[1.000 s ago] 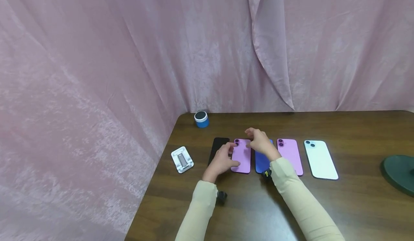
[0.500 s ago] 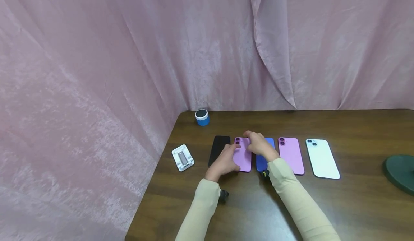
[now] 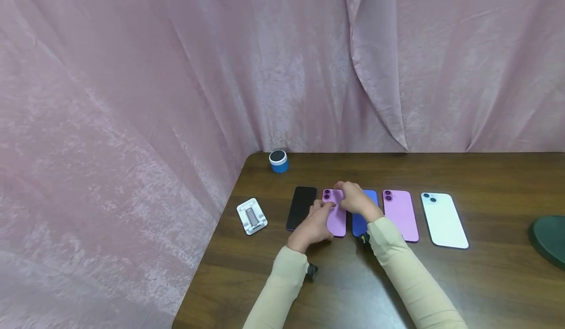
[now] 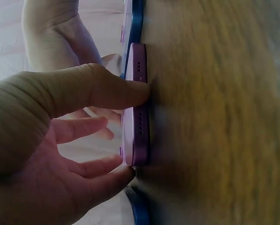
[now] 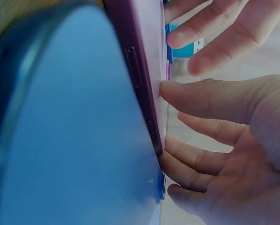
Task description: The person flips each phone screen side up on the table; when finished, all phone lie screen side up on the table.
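A purple phone (image 3: 339, 223) lies back up, lens corner at the far left, in a row of phones on the wooden table. My left hand (image 3: 312, 227) is at its near left: the left wrist view shows the thumb (image 4: 130, 93) against its bottom edge and fingertips at its side. My right hand (image 3: 356, 201) reaches over its far end. In the right wrist view, that thumb (image 5: 187, 96) touches the back, with fingers bent at the top edge. A blue phone (image 3: 359, 227) lies partly under my right wrist; a black phone (image 3: 302, 209) lies left.
Farther right lie another purple phone (image 3: 401, 216) and a pale mint phone (image 3: 445, 221). A small white stand (image 3: 252, 216) sits at the left, a blue-and-white jar (image 3: 279, 162) at the back corner. A dark green round base (image 3: 549, 240) stands at the right edge.
My left hand has moved right, off the black phone and closer onto the purple one. My right hand has come slightly down onto that phone's far end.
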Demonstrator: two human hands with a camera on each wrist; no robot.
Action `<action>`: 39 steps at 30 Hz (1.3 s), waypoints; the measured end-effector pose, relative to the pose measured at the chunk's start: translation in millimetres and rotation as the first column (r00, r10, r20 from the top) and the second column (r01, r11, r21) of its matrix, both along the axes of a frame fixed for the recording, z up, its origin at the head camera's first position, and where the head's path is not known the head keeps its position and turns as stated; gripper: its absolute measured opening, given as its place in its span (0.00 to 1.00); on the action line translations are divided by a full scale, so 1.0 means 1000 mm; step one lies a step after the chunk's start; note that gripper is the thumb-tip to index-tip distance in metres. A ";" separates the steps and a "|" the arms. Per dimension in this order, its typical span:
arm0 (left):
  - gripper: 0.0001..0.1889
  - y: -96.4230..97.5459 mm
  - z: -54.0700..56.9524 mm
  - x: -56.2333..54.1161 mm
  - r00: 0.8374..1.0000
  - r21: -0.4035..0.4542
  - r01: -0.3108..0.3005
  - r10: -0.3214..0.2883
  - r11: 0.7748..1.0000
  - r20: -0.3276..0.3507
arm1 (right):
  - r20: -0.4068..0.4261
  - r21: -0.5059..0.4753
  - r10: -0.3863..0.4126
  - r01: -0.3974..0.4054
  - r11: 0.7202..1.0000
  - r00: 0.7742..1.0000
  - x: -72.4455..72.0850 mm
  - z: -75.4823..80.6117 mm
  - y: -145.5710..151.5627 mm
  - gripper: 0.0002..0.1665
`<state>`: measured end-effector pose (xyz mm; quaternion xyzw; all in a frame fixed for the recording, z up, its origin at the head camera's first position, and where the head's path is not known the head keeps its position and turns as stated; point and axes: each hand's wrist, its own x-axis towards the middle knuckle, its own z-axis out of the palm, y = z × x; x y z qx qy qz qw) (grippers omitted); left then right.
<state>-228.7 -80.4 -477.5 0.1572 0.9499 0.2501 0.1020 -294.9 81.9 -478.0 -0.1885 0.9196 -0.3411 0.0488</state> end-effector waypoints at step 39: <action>0.50 -0.002 -0.001 -0.003 0.997 0.065 0.053 -0.057 0.996 0.055 | 0.011 -0.170 0.013 -0.011 0.985 1.000 -0.006 0.008 0.013 0.33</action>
